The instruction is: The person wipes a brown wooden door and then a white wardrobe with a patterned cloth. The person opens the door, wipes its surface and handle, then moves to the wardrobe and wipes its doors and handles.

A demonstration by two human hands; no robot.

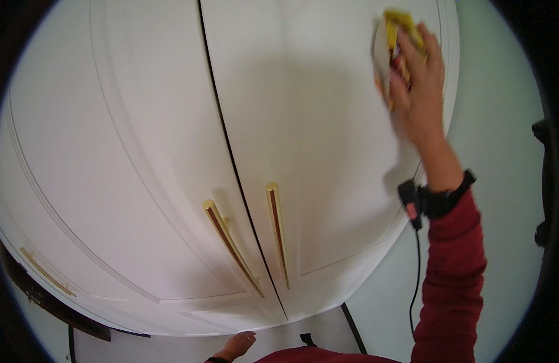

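Note:
My right hand (418, 86), slightly blurred, is raised to the upper right and grips a crumpled cloth (383, 59) of yellow, whitish and red colours. It holds the cloth against the white panelled door (334, 136) of a cabinet, near its right edge. Low at the bottom, my left hand (239, 345) hangs below the cabinet doors, with nothing seen in it; its fingers are partly bent. Two long gold bar handles stand on either side of the dark gap between the doors, one on the left door (234, 249) and one on the right door (278, 236).
Another gold handle (48, 272) sits on a door at the far left, near a dark curved edge (57, 313). A pale green wall (492, 136) borders the cabinet on the right. A black device with a cable (411, 204) is strapped at my right wrist. Grey floor (184, 348) shows below.

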